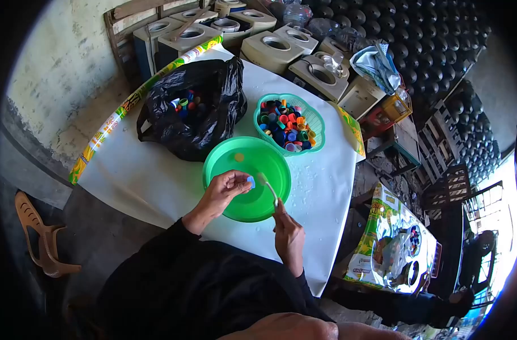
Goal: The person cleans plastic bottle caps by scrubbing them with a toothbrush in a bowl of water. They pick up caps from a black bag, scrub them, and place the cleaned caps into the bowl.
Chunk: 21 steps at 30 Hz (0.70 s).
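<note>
My left hand [227,187] pinches a small light-blue bottle cap [250,181] above the green basin [213,153]. In my right hand [289,231] is a toothbrush [270,187], its bristle head tilted up and in toward the cap, with a gap between them. One pale yellowish round piece [238,157] lies in the basin near its far side. Just behind the basin stands a mint-green plastic basket [319,126] full of mixed coloured caps [287,122]. To the left, a black plastic bag [173,127] lies open with more caps [193,105] inside.
A white sheet with wet drops covers the table [321,192]. Old machine housings [272,51] stand behind it. On the left is a tan plastic chair [45,238]. A second table [383,226] stands to the right, with a person beside it.
</note>
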### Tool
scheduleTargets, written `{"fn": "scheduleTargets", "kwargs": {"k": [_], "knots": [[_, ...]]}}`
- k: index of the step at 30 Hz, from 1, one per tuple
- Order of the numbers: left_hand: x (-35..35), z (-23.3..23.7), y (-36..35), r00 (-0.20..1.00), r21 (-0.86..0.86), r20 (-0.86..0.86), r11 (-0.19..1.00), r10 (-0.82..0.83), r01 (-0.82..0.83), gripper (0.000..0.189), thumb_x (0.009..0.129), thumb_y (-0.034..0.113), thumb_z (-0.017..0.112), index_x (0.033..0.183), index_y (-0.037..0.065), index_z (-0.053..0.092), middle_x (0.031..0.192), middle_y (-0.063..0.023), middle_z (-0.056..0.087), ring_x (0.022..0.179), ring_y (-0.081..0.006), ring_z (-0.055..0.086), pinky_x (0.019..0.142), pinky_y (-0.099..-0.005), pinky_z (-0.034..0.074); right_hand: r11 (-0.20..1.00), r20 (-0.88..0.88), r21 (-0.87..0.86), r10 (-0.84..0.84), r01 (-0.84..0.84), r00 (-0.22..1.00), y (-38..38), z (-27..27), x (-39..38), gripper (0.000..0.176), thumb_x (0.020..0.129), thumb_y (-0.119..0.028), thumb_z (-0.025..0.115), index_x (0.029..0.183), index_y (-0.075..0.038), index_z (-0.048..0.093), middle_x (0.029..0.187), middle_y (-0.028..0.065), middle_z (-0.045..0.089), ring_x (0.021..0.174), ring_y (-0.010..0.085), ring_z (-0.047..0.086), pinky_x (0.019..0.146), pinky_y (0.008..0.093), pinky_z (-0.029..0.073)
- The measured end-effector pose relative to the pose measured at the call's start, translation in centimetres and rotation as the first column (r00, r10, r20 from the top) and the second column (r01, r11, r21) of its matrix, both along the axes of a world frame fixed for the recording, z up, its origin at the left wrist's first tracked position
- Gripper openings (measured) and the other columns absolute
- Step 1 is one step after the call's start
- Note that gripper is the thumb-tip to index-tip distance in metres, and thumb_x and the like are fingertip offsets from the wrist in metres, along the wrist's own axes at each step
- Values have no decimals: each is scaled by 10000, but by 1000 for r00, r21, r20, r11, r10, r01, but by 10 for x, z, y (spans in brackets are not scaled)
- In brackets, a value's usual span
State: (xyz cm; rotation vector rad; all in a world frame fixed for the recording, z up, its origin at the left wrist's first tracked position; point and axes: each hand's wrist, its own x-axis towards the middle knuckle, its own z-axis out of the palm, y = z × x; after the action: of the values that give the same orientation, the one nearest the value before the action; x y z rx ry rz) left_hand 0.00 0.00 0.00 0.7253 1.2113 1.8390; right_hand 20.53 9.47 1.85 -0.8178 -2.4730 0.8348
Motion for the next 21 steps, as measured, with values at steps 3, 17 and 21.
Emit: {"fn": "scheduleTargets", "kwargs": {"k": [3,17,21], "knots": [[6,0,10,999,28,48,999,23,-24,193,971,69,645,1134,-34,632,1045,-69,661,958,-126,644,873,-266,534,991,-102,-85,-108,100,989,9,7,7,469,943,-92,625,1401,-173,570,908,143,729,726,315,707,642,402,528],[7,8,4,997,-27,58,999,47,-45,185,970,72,649,1121,-33,627,1025,-60,668,944,-124,650,860,-267,540,990,-119,-59,-131,125,984,5,12,6,459,939,-83,618,1389,-169,585,868,138,722,678,294,697,615,389,528],[3,11,1,999,-27,36,999,25,-24,187,969,71,649,1124,-31,626,1025,-58,666,952,-121,647,861,-264,541,1000,-79,-17,18,-19,997,1,-6,4,416,942,-83,613,1355,-138,614,825,113,718,637,230,693,587,359,526]]}}
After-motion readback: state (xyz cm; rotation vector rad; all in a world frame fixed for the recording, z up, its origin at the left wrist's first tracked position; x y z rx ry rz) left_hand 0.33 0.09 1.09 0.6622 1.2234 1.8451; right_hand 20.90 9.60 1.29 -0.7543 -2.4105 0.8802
